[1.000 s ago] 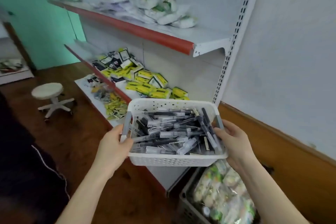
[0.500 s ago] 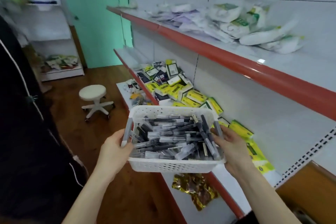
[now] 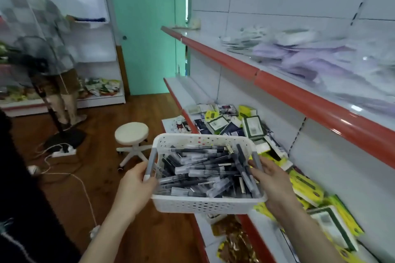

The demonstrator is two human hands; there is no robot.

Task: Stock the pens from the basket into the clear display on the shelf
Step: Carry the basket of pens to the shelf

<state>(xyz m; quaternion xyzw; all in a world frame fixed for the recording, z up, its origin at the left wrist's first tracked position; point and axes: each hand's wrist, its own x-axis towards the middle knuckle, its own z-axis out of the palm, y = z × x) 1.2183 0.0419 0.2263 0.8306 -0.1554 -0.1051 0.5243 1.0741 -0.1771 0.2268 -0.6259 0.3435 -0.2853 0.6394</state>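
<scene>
Both hands grip the basket [image 3: 205, 204] in the air – left hand [image 3: 134, 190] and right hand [image 3: 275, 183] with fingers curled on its grey side handles. Pens [image 3: 205, 172] fill it. Beyond the basket – stool [image 3: 131, 134], and shelf [image 3: 320, 102] to its right.

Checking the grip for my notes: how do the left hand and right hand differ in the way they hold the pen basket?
The left hand grips the white basket at its grey left handle, thumb over the rim; the right hand holds the opposite side. Left-hand fingers are hidden beneath the basket; right-hand fingers reach over the rim towards the pens. Both carry the basket level beside the shelf.
</scene>
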